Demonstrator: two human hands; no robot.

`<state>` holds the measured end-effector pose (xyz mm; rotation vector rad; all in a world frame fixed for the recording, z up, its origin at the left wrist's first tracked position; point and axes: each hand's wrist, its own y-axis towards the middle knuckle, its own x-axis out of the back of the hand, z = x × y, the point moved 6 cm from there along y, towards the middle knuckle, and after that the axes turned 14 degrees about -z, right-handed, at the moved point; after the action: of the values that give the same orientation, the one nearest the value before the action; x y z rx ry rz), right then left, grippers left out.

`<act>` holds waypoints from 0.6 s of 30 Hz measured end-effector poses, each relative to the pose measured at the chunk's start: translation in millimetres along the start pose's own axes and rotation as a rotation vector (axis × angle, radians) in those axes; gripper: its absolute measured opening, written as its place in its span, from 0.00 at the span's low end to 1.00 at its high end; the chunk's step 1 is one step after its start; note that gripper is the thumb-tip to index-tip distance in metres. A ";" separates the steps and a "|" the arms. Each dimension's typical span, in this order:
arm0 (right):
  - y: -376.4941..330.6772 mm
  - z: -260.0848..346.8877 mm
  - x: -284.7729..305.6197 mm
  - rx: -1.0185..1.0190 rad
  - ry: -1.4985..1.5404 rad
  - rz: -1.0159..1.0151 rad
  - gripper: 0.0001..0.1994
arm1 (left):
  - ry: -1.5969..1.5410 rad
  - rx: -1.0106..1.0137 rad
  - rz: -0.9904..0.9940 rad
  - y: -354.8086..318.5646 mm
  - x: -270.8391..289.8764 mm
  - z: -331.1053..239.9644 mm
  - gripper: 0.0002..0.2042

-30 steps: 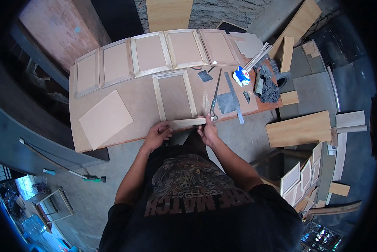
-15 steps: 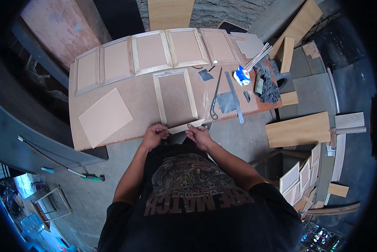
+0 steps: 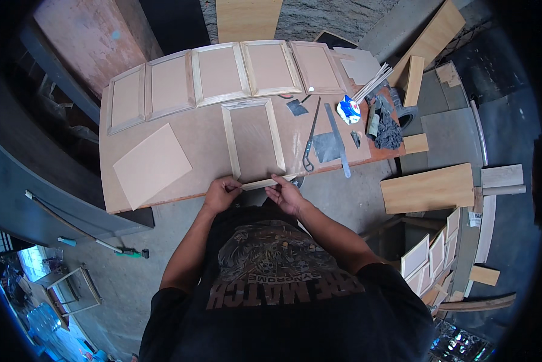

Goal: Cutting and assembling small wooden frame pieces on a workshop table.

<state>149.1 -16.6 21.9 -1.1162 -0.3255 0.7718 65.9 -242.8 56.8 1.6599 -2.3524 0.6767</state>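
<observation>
Between both hands, at the table's near edge, is a short pale wooden frame strip (image 3: 259,184). My left hand (image 3: 223,193) is closed on its left end. My right hand (image 3: 285,194) grips it toward the right end, thumb on top. Just beyond lies a three-sided wooden frame (image 3: 276,137), its near side open toward me. The strip sits close to the ends of that frame's two long sides; whether it touches them I cannot tell. A loose tan panel (image 3: 152,167) rests to the left.
Several finished framed panels (image 3: 220,70) line the table's (image 3: 204,133) far side. On the right lie a handsaw (image 3: 311,136), a metal ruler (image 3: 337,139), dark sandpaper (image 3: 326,148), a blue-and-white packet (image 3: 348,110) and a grey rag (image 3: 388,130). Boards (image 3: 427,188) stand beyond the right end.
The strip has tilted between my fingers and shows a narrower face. My right hand has shifted its grip slightly, with the thumb higher. The view has moved a little.
</observation>
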 end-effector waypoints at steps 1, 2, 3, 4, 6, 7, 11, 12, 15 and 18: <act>2.8 -1.8 1.4 0.001 0.000 0.000 0.17 | -0.084 0.022 -0.007 1.0 -0.7 3.5 0.03; 4.8 -1.9 0.8 0.025 0.055 0.035 0.14 | -0.168 0.044 -0.014 2.1 -1.7 6.9 0.03; 7.2 -1.2 -0.2 0.049 0.109 0.070 0.12 | -0.168 0.043 -0.014 3.1 -3.3 10.0 0.03; 12.9 -2.8 2.2 0.050 0.108 0.070 0.12 | -0.204 0.051 -0.021 3.6 -4.9 13.4 0.04; 23.0 -5.4 5.1 0.037 0.119 0.110 0.11 | -0.242 0.060 -0.028 5.6 -7.2 20.2 0.05; 22.3 -4.7 3.9 0.036 0.117 0.111 0.11 | -0.229 0.046 -0.033 8.0 -7.1 24.8 0.05; 22.7 -4.4 3.8 0.052 0.009 0.038 0.13 | -0.234 -0.013 -0.092 15.1 -13.1 38.4 0.09; 24.0 -4.3 5.2 0.070 -0.041 -0.013 0.14 | -0.237 -0.013 -0.096 16.7 -14.2 42.5 0.09; 31.6 -4.1 6.1 0.134 -0.087 -0.081 0.11 | -0.140 0.014 -0.129 20.5 -12.0 43.0 0.14; 36.3 -4.0 5.1 0.138 -0.065 -0.082 0.15 | 0.050 -0.021 -0.202 20.0 -3.8 34.6 0.18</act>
<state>140.9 -7.8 -12.9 -0.9443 -0.3656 0.7478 52.5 -250.2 19.6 1.8177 -2.1133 0.6436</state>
